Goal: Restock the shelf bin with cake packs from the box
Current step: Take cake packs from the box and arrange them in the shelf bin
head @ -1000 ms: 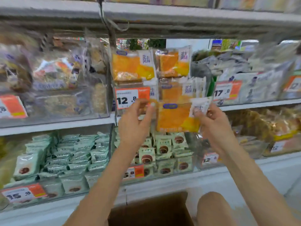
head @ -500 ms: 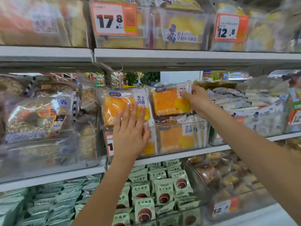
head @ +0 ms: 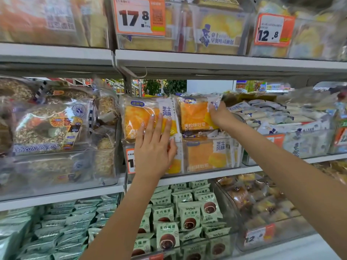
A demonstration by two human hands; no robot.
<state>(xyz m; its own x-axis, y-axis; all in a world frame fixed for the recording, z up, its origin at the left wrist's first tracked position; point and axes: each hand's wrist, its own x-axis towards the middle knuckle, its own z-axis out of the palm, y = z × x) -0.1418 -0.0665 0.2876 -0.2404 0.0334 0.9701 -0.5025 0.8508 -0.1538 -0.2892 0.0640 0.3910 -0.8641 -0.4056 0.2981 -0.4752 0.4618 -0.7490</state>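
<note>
A clear shelf bin (head: pixel 212 167) on the middle shelf holds several orange cake packs. Two packs stand at the top of the stack. My left hand (head: pixel 154 147) presses flat, fingers straight, on the left top pack (head: pixel 137 119). My right hand (head: pixel 220 117) pinches the right edge of the right top pack (head: pixel 193 117), which sits upright on the packs below. The box is out of view.
A bin of large grain bread bags (head: pixel 52 128) is to the left and a bin of white packs (head: pixel 281 121) to the right. The shelf above (head: pixel 206 59) hangs close over the cake packs. Green snack packs (head: pixel 189 212) fill the shelf below.
My right hand has lifted the cake pack from in front of the lower shelf up onto the bin's right stack. My left hand let go of it and now lies flat on the left pack.
</note>
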